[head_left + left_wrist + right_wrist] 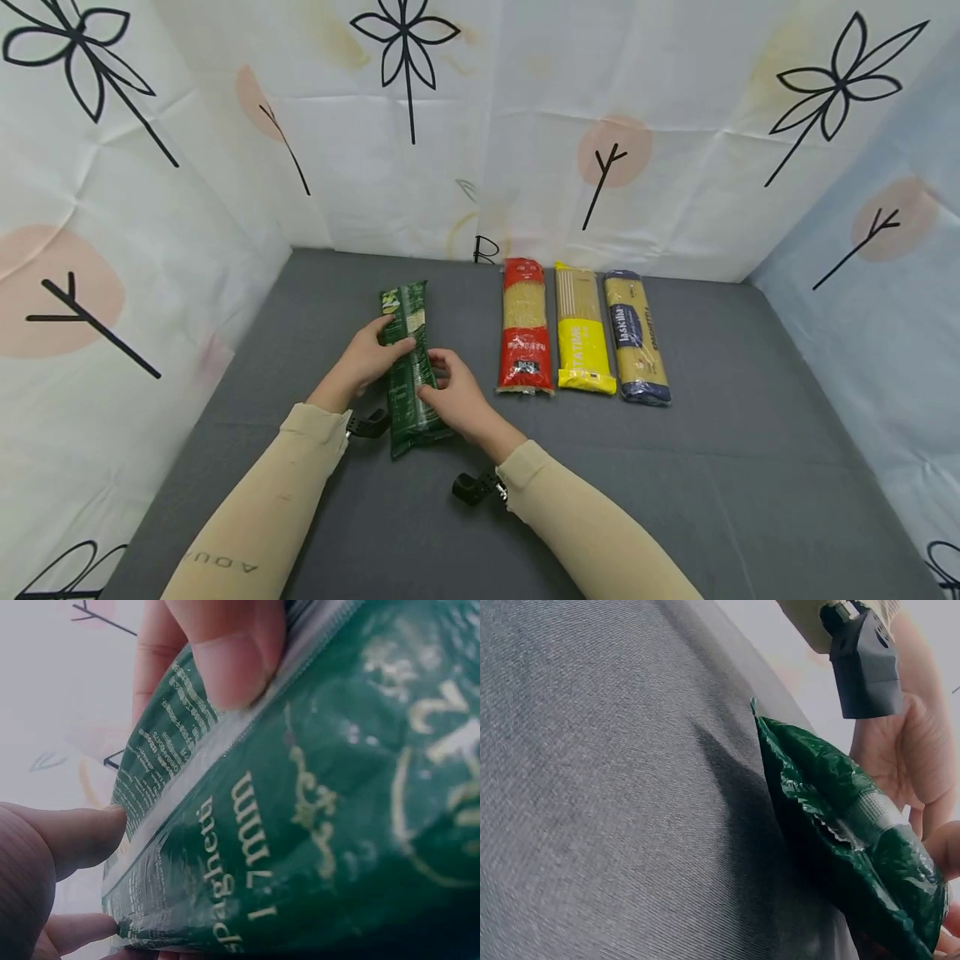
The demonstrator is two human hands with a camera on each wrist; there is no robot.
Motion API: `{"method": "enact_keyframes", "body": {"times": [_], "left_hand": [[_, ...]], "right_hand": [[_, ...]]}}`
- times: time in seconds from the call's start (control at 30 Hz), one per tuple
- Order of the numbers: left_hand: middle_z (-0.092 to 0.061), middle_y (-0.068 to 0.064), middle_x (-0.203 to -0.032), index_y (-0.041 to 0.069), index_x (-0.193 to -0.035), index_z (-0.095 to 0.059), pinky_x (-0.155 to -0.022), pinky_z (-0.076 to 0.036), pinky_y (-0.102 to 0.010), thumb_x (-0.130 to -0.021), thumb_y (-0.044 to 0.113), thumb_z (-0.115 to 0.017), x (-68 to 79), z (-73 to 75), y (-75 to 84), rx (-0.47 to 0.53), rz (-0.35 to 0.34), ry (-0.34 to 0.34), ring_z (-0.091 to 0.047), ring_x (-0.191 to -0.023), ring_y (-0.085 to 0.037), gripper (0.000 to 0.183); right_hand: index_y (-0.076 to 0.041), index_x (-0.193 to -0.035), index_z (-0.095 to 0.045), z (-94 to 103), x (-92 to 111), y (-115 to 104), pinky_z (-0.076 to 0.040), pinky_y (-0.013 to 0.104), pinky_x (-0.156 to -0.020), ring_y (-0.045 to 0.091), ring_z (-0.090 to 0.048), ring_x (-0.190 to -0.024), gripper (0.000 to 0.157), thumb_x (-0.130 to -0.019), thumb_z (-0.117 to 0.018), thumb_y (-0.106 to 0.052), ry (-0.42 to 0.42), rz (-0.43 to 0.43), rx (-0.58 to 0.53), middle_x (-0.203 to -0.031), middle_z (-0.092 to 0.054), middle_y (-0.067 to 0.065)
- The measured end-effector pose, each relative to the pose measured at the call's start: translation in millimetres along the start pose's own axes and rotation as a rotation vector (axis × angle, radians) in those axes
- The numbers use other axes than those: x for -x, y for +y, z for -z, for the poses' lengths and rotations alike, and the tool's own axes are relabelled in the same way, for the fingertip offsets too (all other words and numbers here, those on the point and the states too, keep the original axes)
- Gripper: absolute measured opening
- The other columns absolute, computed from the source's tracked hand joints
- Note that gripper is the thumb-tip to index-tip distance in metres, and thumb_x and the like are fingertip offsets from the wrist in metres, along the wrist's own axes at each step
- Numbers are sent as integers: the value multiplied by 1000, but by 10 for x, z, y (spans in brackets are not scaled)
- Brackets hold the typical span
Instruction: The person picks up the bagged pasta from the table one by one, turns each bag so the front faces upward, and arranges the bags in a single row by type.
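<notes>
A green spaghetti packet [408, 404], held at a slight slant above the grey table, is between both hands in the head view. My left hand [371, 357] grips its left side, thumb across the front. On the right edge, my right hand [463, 402] pinches it with thumb and fingers. Printing on the packet [330, 802] reads "spaghetti 1.7mm" in the left wrist view, where a thumb presses by its seam. The right wrist view shows the packet's crimped end [832, 787] over its shadow; fingers at the right border are partly cut off.
To the right lie a red pasta packet [525, 333], a yellow one [585, 342] and a blue-ended one [637, 342], side by side. The grey table [712, 500] meets patterned cloth [525, 167] at the back and sides. Black wrist cameras [472, 489] hang below the wrists.
</notes>
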State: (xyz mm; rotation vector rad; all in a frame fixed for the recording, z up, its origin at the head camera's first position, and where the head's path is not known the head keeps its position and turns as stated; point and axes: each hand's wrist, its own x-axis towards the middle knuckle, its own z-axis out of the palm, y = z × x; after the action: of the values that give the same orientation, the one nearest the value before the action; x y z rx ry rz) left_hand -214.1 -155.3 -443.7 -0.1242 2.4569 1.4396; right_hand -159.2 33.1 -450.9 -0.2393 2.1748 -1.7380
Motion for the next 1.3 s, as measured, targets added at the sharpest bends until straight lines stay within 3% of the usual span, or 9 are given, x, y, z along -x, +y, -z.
{"method": "enact_keyframes", "body": {"times": [0.27, 0.4, 0.5, 0.67, 0.8, 0.9, 1.0, 1.17, 1.3], "left_hand": [[-21, -19, -156, 16, -156, -19, -101, -37, -56, -94, 42, -62, -24, -63, 33, 19, -25, 4, -27, -139, -40, 79], [-22, -19, -155, 18, -156, -18, -101, -38, -56, -93, 48, -60, -7, -81, 82, 30, -31, 7, -28, -138, -40, 81], [-23, -18, -154, 20, -156, -16, -100, -39, -56, -93, 55, -56, 24, -77, 161, 69, -67, 31, -29, -137, -39, 83], [-26, -18, -152, 18, -156, -13, -96, -43, -54, -94, 60, -48, 90, -56, 343, 241, -174, 64, -42, -128, -37, 83], [-31, -21, -148, 12, -153, -9, -93, -46, -53, -92, 62, -47, 151, -37, 479, 368, -220, 53, -52, -118, -35, 87], [-39, -23, -140, 10, -148, -9, -90, -48, -51, -91, 61, -51, 175, -30, 537, 430, -214, 58, -58, -111, -34, 88], [-44, -23, -130, 7, -143, -12, -83, -53, -49, -91, 58, -55, 168, -28, 543, 448, -200, 87, -62, -103, -32, 85], [-45, -22, -125, 7, -140, -14, -73, -57, -42, -92, 53, -57, 121, -33, 504, 454, -163, 121, -64, -96, -30, 80], [-44, -20, -127, 9, -143, -12, -78, -55, -44, -95, 45, -58, 76, -58, 460, 492, -131, 136, -63, -100, -31, 75]], "right_hand": [[-17, -147, -35, 114, -23, -1, -36, 54, -103, 34, -33, -137, 59, -95, -62, -14, -33, -17, -92, -147, -41, 16], [-18, -146, -35, 174, -28, -31, -33, 49, -107, 27, -35, -137, 57, -96, -61, -14, -47, 36, -34, -146, -44, 11], [-20, -146, -35, 212, -14, -114, -37, 42, -105, 21, -41, -133, 55, -96, -59, -13, -45, 126, 113, -145, -45, 7], [-17, -146, -33, 260, 59, -333, -46, 37, -96, 21, -52, -121, 57, -96, -59, -9, 8, 279, 427, -143, -47, 7], [-10, -145, -36, 270, 96, -455, -50, 34, -88, 22, -54, -109, 59, -93, -62, -4, 40, 381, 666, -129, -56, 10], [-7, -142, -39, 252, 106, -487, -51, 31, -84, 21, -54, -102, 57, -90, -64, -2, 54, 438, 836, -119, -62, 9], [-6, -139, -42, 220, 115, -465, -51, 30, -85, 21, -54, -101, 57, -88, -68, -3, 69, 487, 963, -120, -63, 9], [-6, -135, -45, 167, 141, -360, -53, 31, -82, 21, -53, -102, 53, -88, -71, -6, 124, 594, 1094, -129, -59, 9], [-6, -133, -46, 133, 152, -287, -53, 31, -83, 23, -53, -104, 51, -88, -71, -8, 160, 665, 1178, -134, -56, 12]]}}
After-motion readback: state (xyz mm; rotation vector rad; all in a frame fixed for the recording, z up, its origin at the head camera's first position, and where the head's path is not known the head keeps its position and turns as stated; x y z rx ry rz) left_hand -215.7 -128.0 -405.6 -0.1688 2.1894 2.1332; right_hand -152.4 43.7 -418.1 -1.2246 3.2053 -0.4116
